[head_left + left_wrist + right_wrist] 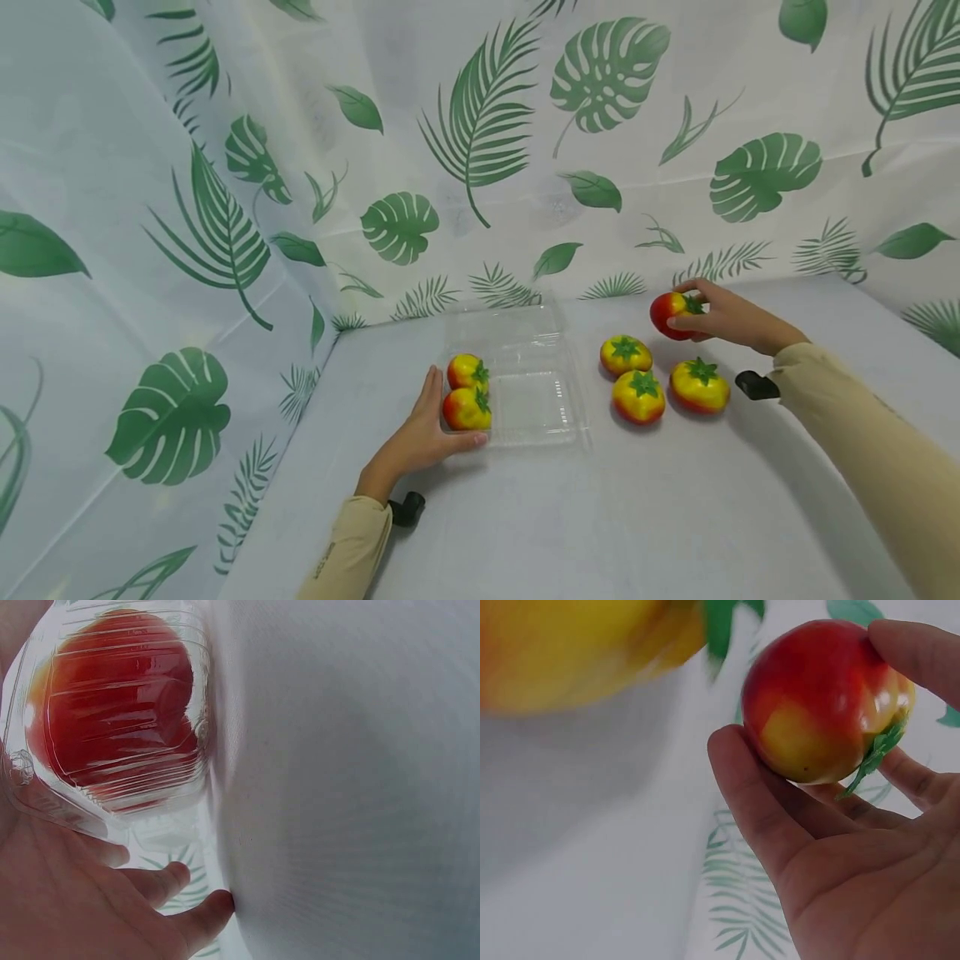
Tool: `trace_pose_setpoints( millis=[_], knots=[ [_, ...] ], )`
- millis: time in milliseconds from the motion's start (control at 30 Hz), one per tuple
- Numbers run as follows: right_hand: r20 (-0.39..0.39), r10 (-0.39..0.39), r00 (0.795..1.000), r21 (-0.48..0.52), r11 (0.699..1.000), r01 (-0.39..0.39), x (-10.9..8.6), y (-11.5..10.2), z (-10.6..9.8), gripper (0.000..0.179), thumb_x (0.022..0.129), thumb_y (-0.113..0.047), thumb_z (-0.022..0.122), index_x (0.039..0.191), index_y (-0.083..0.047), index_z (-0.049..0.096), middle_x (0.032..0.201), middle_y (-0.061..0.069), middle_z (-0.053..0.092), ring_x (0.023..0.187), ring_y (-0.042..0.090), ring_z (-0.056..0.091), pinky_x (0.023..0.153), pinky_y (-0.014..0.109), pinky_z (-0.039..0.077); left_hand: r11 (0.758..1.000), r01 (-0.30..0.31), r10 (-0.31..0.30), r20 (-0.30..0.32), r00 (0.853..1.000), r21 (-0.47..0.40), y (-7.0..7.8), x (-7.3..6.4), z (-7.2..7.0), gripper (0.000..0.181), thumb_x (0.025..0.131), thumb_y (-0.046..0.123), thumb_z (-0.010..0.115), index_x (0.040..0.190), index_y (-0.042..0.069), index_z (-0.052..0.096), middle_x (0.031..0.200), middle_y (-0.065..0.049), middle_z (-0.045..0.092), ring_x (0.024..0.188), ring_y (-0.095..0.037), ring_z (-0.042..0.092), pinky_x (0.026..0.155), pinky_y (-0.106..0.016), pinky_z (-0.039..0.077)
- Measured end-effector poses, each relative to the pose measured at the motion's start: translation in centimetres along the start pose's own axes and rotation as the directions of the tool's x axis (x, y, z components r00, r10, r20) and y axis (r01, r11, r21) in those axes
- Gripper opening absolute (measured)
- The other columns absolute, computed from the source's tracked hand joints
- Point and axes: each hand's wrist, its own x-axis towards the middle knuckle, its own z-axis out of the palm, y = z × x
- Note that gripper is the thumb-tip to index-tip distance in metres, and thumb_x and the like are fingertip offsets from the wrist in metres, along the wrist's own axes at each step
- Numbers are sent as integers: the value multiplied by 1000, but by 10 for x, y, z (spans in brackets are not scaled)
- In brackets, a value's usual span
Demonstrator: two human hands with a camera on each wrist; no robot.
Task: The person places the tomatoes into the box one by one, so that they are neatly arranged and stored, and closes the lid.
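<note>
My right hand (723,317) holds a red-and-yellow tomato (666,316) with a green leafy top, thumb on one side and fingers on the other. It is raised beyond three more tomatoes, one of them a yellow-red tomato (700,387). In the right wrist view the held tomato (821,701) sits at the fingertips. My left hand (429,432) rests against the left end of a clear plastic clamshell box (531,402), fingers straight along its side and thumb at its front edge. Inside, at the left, lie two tomatoes (467,408). Through the ribbed box wall the left wrist view shows a red tomato (124,705).
The box's clear lid (504,327) lies folded back toward the wall. A white cloth (525,525) covers the table. Behind and to the left hang white curtains (525,242) with green leaf prints. A black wrist device (756,385) sticks out beside the right sleeve.
</note>
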Motion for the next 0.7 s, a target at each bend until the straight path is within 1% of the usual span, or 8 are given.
trace_pose_setpoints(
  millis=[167,433,600,700],
  knots=[
    [-22,-24,999,14,1000,24,1,-10,7,76,106,-33,69,156,7,30,146,38,44,114,48,65,100,59,57,1000,3,-3,3,1000,-4,0,-1,0,135,85,64,83,172,5,-2,178,-12,-12,164,-35,2,127,-61,15],
    [-35,-53,998,1,999,53,3,-28,17,74,104,-38,70,155,3,36,145,34,50,121,48,60,103,64,52,1000,0,0,6,1000,3,0,0,1,134,86,62,83,172,5,-2,178,-12,-12,164,-35,1,127,-61,15],
    [-32,-66,997,1,998,66,8,-40,24,73,104,-39,70,155,2,37,151,34,47,132,52,51,106,68,49,1000,-3,3,3,1000,7,-1,0,1,135,85,65,82,172,5,-2,179,-12,-11,164,-34,1,127,-60,15],
    [-29,-70,997,-7,998,70,9,-45,29,72,104,-39,71,154,1,38,152,33,45,134,52,48,106,69,47,1000,-7,7,2,1000,2,-2,0,1,136,84,67,82,172,5,-2,179,-12,-12,164,-34,1,127,-60,15]
  ],
)
